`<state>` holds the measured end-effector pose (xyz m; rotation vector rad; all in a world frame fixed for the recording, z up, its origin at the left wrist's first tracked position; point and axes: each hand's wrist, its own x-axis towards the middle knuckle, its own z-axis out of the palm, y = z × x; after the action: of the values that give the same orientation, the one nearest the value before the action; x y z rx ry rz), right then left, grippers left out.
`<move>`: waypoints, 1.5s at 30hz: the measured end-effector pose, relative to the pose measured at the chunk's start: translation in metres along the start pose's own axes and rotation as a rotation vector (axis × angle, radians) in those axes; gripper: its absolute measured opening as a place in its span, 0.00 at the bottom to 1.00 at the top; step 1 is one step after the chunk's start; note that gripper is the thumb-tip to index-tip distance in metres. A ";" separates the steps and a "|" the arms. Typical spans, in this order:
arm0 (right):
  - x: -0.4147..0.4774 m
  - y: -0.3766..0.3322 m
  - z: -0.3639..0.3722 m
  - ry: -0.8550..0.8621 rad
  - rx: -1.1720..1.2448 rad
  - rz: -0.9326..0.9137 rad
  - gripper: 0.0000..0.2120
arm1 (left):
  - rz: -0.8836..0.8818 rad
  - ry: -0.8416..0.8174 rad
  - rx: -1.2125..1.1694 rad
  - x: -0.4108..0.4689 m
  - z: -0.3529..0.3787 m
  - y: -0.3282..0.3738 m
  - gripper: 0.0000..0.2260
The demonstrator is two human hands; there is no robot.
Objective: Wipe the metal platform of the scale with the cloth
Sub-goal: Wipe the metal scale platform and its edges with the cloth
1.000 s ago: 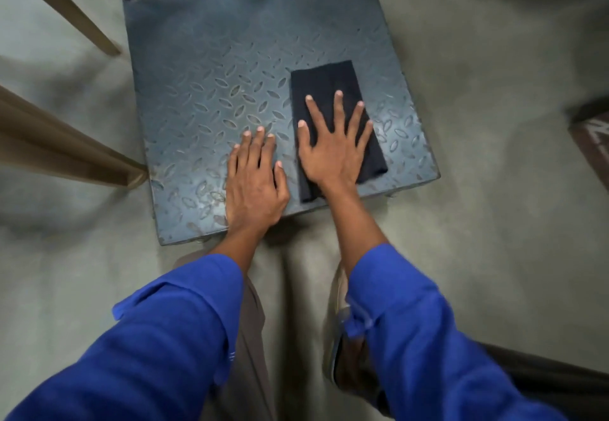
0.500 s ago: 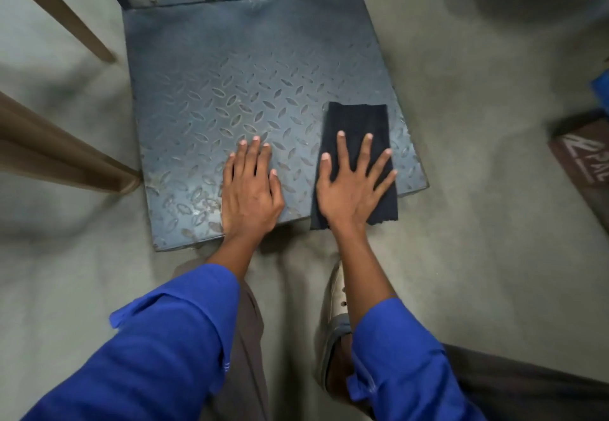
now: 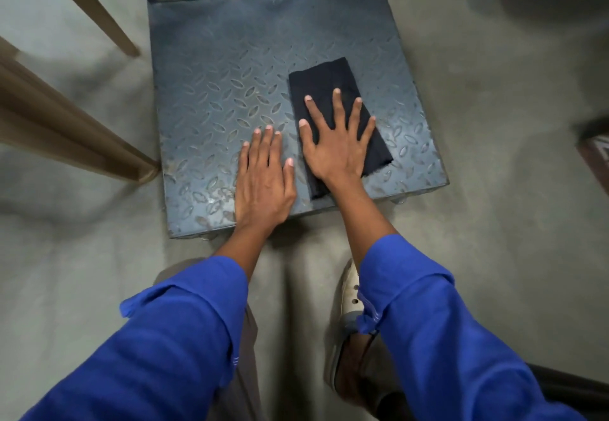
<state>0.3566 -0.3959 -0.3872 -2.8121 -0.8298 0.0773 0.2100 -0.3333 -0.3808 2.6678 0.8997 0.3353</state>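
Right hand flat on cloth; left hand flat on platform.

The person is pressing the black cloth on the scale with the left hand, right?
No. The head view shows the right hand pressing the black cloth on the scale's metal platform; the left hand lies flat on bare metal beside it.

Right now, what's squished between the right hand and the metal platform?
The folded black cloth. In the head view the right hand presses flat on it with fingers spread, and the cloth lies directly on the metal platform.
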 end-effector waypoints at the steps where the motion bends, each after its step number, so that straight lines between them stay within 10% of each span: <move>1: -0.006 -0.009 0.002 0.012 -0.019 -0.065 0.27 | -0.057 0.042 -0.052 -0.002 0.000 0.000 0.27; 8: -0.013 -0.029 0.008 -0.021 -0.077 -0.433 0.27 | -0.183 0.090 -0.110 -0.003 -0.002 -0.001 0.27; 21: 0.068 0.073 -0.014 0.082 -0.018 0.290 0.33 | -0.089 -0.029 0.115 0.004 0.001 0.002 0.28; 32: 0.056 -0.036 0.005 0.016 -0.015 -0.096 0.32 | -0.095 -0.036 0.122 0.009 0.001 0.004 0.29; 45: 0.064 0.012 -0.015 0.077 -0.072 0.338 0.45 | -0.100 -0.047 0.092 0.007 -0.008 0.007 0.28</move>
<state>0.4184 -0.3738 -0.3746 -2.9730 -0.3405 -0.0105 0.2173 -0.3329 -0.3701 2.6892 1.0534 0.2121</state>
